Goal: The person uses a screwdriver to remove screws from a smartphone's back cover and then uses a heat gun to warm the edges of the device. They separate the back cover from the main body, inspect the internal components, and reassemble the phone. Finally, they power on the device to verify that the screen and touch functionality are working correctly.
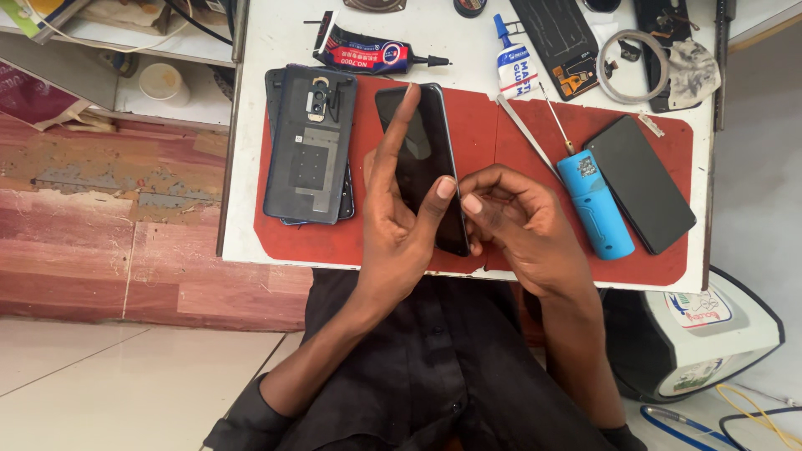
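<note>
Head view: our left hand (399,219) grips black phone (424,163) upright, index extended; right hand (516,219) curled, pinching its edge over red mat (535,134).

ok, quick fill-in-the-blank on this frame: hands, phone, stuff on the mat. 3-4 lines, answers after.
1. The left hand and right hand grip a black ____ with a dark screen.
2. The work lies over a ____ mat on the white table.
3. The cylinder-shaped tool right of the hands is ____ in colour.
4. The phone back cover lies on the ____ side of the held phone.

Answers: phone; red; blue; left
</note>
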